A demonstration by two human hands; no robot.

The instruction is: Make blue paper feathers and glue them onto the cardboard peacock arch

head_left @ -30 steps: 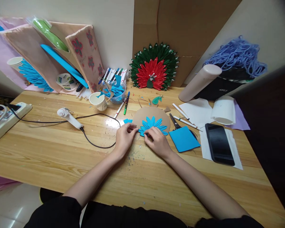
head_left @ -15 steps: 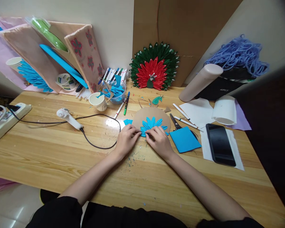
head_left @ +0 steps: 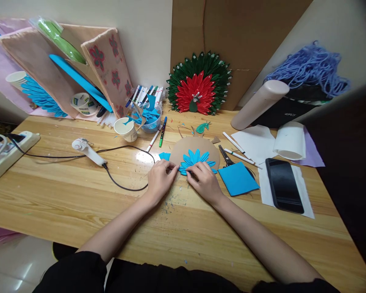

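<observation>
A rounded piece of brown cardboard (head_left: pixel 183 147) lies on the wooden table, with a fan of blue petals (head_left: pixel 194 157) on its lower part. My left hand (head_left: pixel 162 178) is closed, fingertips pinched together at the left end of the petals; whatever they hold is too small to make out. The fingers of my right hand (head_left: pixel 205 180) are closed on the lower middle of the blue petals. Just right of the cardboard are a folded blue sheet (head_left: pixel 238 179) and black scissors (head_left: pixel 225 155), partly covered by that sheet.
A glue gun (head_left: pixel 90 152) with a looping black cable lies at left. Behind are a paper cup (head_left: pixel 125 129), a tub of blue scraps (head_left: pixel 151 122), markers and a red-green petal fan (head_left: pixel 198 87). A phone (head_left: pixel 285 185) rests on white paper at right.
My left hand has shifted slightly left, its fingertips now at the outer end of the petals. My right hand stays at the lower middle. The view has shifted a little.
</observation>
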